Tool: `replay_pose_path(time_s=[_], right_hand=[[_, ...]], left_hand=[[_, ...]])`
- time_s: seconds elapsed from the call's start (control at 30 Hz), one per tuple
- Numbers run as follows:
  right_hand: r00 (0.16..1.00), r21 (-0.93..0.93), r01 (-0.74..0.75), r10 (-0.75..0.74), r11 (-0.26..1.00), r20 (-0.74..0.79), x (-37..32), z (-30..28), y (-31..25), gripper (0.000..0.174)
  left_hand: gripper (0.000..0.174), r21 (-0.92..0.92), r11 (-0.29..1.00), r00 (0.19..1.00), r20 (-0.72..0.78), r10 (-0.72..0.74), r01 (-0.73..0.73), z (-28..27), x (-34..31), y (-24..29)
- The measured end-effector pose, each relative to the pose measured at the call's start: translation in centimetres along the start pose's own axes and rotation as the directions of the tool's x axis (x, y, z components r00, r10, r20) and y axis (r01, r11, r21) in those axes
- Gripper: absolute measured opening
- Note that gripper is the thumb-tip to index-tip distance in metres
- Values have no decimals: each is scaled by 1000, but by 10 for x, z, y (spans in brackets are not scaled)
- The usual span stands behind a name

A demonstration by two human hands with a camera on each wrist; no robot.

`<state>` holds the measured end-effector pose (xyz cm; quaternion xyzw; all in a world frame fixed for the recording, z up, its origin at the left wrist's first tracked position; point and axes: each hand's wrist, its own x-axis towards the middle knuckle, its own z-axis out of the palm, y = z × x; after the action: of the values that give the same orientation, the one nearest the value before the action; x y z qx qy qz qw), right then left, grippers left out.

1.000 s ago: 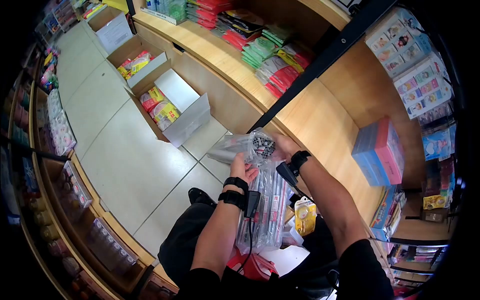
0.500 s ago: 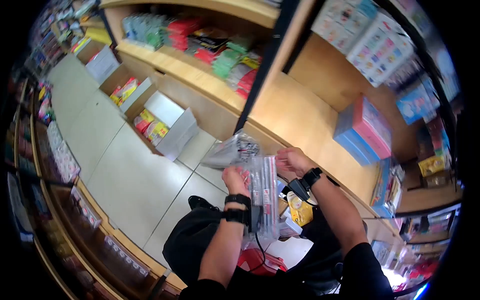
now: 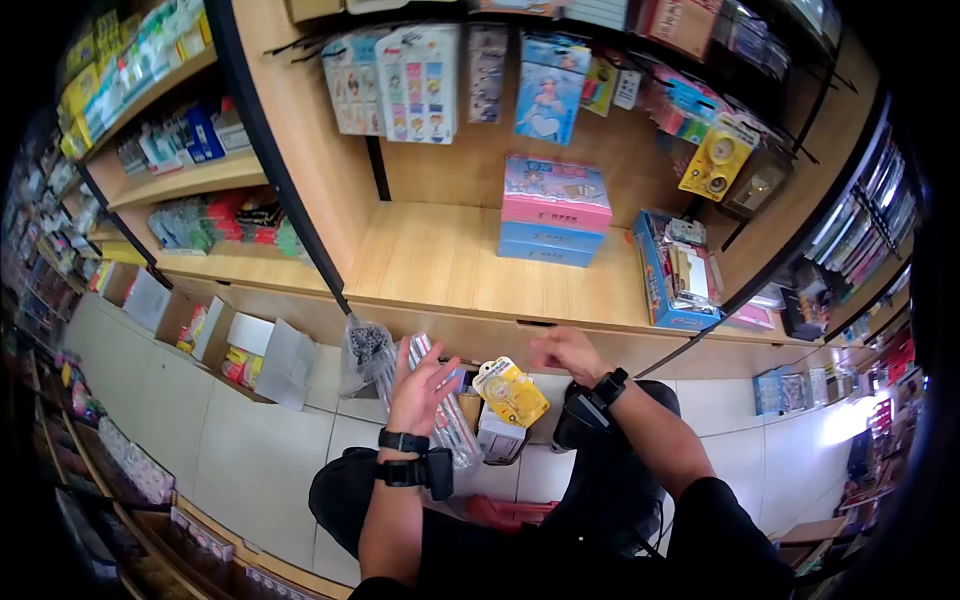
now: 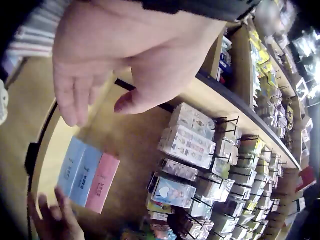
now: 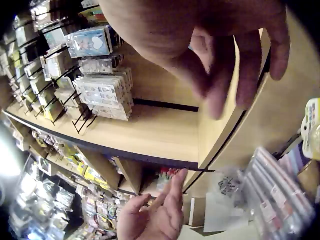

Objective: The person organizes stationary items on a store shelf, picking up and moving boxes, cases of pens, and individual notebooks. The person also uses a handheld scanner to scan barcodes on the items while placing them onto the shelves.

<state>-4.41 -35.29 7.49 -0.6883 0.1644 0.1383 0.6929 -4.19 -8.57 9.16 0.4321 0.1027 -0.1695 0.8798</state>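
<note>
My left hand (image 3: 415,392) is raised with its fingers spread and nothing in it, over a bundle of long clear-wrapped packs (image 3: 455,435). A clear bag with a black-and-white patterned end (image 3: 368,348) leans beside that bundle, near the shelf's base. My right hand (image 3: 570,355) hovers in front of the shelf front with loosely bent fingers and holds nothing. Between the hands lies a yellow carded pack (image 3: 512,392), above a white box (image 3: 500,438). In the right wrist view, the wrapped packs (image 5: 277,200) show below my right hand (image 5: 215,50).
A wooden shelf (image 3: 430,260) runs ahead, with a pink box (image 3: 557,190) stacked on blue boxes (image 3: 548,244). To their right sits a blue tray of small goods (image 3: 660,275). Carded goods (image 3: 418,85) hang above. Open cartons (image 3: 285,360) stand on the floor at left.
The head view has swung right toward the shelf. Both hands have come away from the clear bag and wrapped packs, which now stand to the left; the left hand has lifted and spread its fingers.
</note>
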Motion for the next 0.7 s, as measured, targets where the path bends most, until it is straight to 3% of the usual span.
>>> replay_pose_path(time_s=[0.03,0.1,0.13,0.2,0.23,0.3,0.37,0.43,0.5,0.57,0.6,0.67,0.7], right_hand=[[1000,14,17,-17,1000,7,3,-16,4,21],[990,206,-72,95,976,-100,10,-44,16,24],[996,288,-2,29,958,-89,14,-55,20,28],[990,344,77,-32,936,-134,16,-65,16,32],[984,331,111,-56,937,-171,7,-70,6,37],[989,258,68,-30,964,-148,17,-89,-13,45],[964,378,188,-97,907,-248,33,-115,-15,49],[961,376,172,-71,911,-268,35,-128,-31,49],[960,362,138,-34,922,-278,56,-149,-38,50],[969,413,197,-112,889,-219,97,-181,-21,63],[972,415,182,-100,891,-211,94,-173,-30,63],[922,301,240,-119,923,-369,74,-151,-75,80],[922,309,241,-117,920,-370,79,-149,-77,80]], left_hand=[[54,17,1000,1000,4,15,-15,-10,-1,1],[70,-45,979,980,-13,-199,198,-38,3,4],[70,-18,980,980,-13,-198,198,-53,2,7],[69,12,1000,1000,-22,-20,20,-68,5,15],[69,5,999,999,-36,-38,38,-63,-6,13],[62,108,994,998,-63,12,-5,-49,-14,24],[58,134,991,999,-46,-3,9,-60,-7,25],[53,-48,996,996,-35,-80,79,-74,4,22],[48,-68,992,993,-50,-108,105,-87,16,8],[48,-55,991,986,-107,-126,120,-82,31,0],[47,8,994,993,-26,-113,113,-68,37,1],[47,91,988,993,3,-122,121,-24,55,9],[47,172,977,990,33,-138,130,-2,68,11]])
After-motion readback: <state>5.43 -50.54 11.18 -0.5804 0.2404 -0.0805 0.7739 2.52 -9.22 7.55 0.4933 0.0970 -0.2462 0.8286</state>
